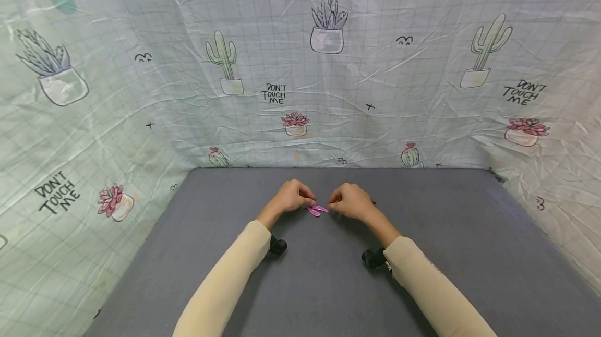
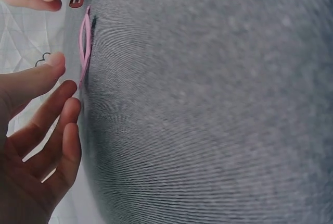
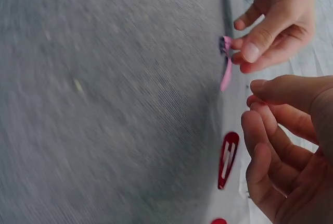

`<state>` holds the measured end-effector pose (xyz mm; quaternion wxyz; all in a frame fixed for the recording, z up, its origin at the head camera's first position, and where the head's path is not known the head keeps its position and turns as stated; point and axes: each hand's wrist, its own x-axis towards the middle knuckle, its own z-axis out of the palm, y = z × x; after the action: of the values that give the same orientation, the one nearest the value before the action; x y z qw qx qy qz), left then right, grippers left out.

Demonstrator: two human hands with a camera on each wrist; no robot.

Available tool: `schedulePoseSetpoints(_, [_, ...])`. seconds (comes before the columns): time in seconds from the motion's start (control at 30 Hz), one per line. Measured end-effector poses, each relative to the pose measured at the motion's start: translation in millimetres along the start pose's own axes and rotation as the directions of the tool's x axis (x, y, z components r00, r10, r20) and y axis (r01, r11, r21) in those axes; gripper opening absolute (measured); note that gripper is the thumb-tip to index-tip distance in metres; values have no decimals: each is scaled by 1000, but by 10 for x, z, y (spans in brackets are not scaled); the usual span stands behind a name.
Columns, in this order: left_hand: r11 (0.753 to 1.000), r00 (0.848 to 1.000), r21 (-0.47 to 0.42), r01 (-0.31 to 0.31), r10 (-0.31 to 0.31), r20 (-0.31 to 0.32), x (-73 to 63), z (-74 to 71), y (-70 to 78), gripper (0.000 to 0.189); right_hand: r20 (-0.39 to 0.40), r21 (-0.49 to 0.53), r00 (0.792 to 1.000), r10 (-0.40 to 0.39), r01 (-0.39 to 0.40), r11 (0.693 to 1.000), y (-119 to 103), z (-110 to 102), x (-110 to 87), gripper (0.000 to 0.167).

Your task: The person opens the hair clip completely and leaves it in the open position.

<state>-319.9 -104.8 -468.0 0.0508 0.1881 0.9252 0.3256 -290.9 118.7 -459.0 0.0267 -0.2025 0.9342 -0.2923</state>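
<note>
Apparently the step is handling the splayed pink hair clip point(image 1: 321, 208), on the grey table point(image 1: 319, 285) at four o'clock from the left hand point(image 1: 292, 196). That hand's thumb and fingers stand slightly parted, touch uncertain; the right hand point(image 1: 350, 201), at the clip's three o'clock, curls loosely, visibly empty. Next seems to need a light pinch.

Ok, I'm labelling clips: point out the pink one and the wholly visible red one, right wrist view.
Pink clip point(image 3: 227, 71): right wrist view, lower part.
Red clip point(image 3: 229, 158): right wrist view, slotted middle.
</note>
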Motion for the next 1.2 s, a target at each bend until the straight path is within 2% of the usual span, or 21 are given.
schedulePoseSetpoints(0.37, [1000, 1000, 24, 6, -7, 19, 11, 59, -5, 7, -37, -125, 997, 74, -78, 989, -44, 185, 48, 7])
schedulePoseSetpoints(0.87, [994, 1000, 110, 11, -13, 13, 13, 74, 53, 4, -67, -89, 992, 109, -115, 989, -57, 249, 61, 4])
schedulePoseSetpoints(1.2, [991, 1000, 130, 23, -24, 3, 14, 77, 78, 6, -70, -48, 988, 139, -143, 989, -82, 255, 56, 5])
